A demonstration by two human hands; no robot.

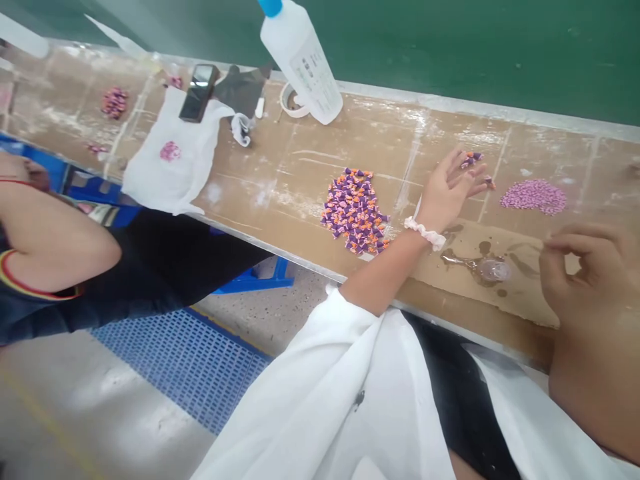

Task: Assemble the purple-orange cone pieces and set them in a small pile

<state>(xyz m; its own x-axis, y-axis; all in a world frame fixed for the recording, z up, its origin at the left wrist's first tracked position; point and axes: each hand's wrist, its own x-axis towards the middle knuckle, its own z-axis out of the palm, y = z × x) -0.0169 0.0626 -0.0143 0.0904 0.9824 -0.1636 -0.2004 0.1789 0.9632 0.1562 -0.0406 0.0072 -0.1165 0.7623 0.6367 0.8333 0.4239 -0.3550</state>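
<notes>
My left hand point(447, 189), with a pale scrunchie point(425, 233) at the wrist, is over the table. A small purple-and-orange piece point(489, 181) is pinched at its fingertips. More purple-and-orange pieces point(471, 159) show just beyond the fingers; whether they touch the hand I cannot tell. My right hand point(587, 270) is raised at the right, blurred, thumb and forefinger pressed together; whatever is between them is too small to make out. Between the hands lie a heap of tiny pink pieces point(534, 197) and a clear glossy blob point(494, 269) on wet-spotted cardboard point(520, 300).
Left of my forearm is a pile of purple, orange and pink pieces point(354, 212). A white bottle point(305, 63) stands beside a tape roll point(293, 101) at the back. Farther left are a phone point(199, 93), a white bag point(173, 177) and another person's arm point(55, 233).
</notes>
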